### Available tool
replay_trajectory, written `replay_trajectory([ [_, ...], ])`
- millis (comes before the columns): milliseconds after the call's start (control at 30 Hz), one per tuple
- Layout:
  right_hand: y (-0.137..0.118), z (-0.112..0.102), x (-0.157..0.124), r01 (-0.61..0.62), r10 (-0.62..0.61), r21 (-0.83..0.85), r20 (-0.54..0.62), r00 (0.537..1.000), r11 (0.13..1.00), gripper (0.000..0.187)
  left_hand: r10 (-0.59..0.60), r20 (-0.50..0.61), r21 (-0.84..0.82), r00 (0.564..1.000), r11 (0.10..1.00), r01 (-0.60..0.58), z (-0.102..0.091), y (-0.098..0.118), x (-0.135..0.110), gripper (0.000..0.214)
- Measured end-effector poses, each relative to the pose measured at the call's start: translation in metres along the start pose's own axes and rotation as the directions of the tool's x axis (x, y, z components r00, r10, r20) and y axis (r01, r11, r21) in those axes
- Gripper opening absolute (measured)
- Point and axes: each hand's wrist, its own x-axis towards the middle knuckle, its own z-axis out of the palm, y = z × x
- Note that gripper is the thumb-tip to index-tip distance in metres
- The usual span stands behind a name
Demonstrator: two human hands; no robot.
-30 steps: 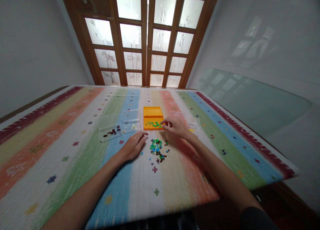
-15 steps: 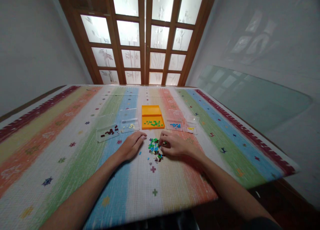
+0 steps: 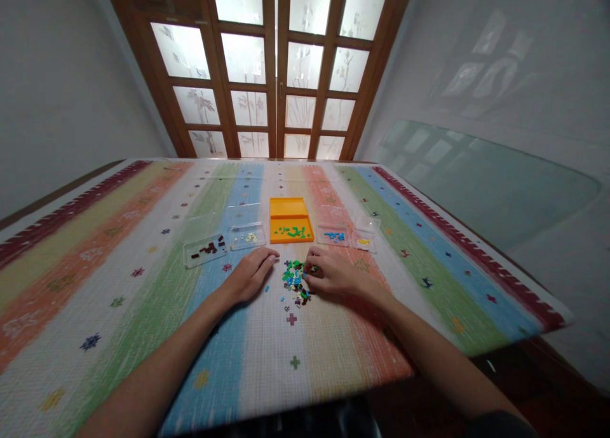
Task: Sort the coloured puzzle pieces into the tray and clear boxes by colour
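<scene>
A small heap of tiny coloured pieces lies on the striped tablecloth between my hands. My left hand rests flat on the cloth just left of the heap, fingers stretched out, holding nothing. My right hand sits at the heap's right edge with its fingertips pinched together among the pieces; what they grip is too small to make out. Beyond the heap stands an orange tray with green pieces in it.
Clear boxes flank the orange tray: one with dark brown pieces, one with pale pieces, one with blue pieces, one with yellow pieces. The table's right edge drops off near a glass pane. Wooden doors stand behind.
My right hand came back from the orange tray to the heap and now pinches at its right edge. The left hand has stayed put.
</scene>
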Motion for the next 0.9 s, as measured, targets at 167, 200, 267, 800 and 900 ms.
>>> replay_trajectory([
  [167, -0.003, -0.004, 0.001, 0.021, -0.020, 0.038, -0.009, 1.000, 0.999, 0.009, 0.001, -0.003, 0.001, 1.000, 1.000, -0.001, 0.000, 0.000, 0.000, 0.035],
  [200, -0.004, -0.005, 0.001, 0.035, -0.035, 0.057, 0.001, 0.999, 0.998, 0.010, -0.001, -0.001, -0.003, 1.000, 1.000, 0.001, 0.000, 0.000, 0.000, 0.035],
  [267, -0.007, -0.005, 0.002, 0.065, -0.068, 0.087, 0.038, 0.997, 0.994, 0.012, -0.003, 0.003, -0.008, 1.000, 1.000, 0.003, 0.000, 0.001, 0.000, 0.035],
  [800, -0.014, -0.003, 0.004, 0.079, -0.080, 0.018, 0.120, 0.989, 0.997, 0.018, 0.006, 0.002, -0.014, 1.000, 1.000, -0.006, 0.000, 0.003, 0.000, 0.034],
  [900, -0.012, -0.001, 0.005, 0.076, -0.075, -0.001, 0.122, 0.990, 0.997, 0.015, 0.010, 0.000, -0.010, 1.000, 1.000, -0.010, 0.000, 0.002, 0.000, 0.034],
])
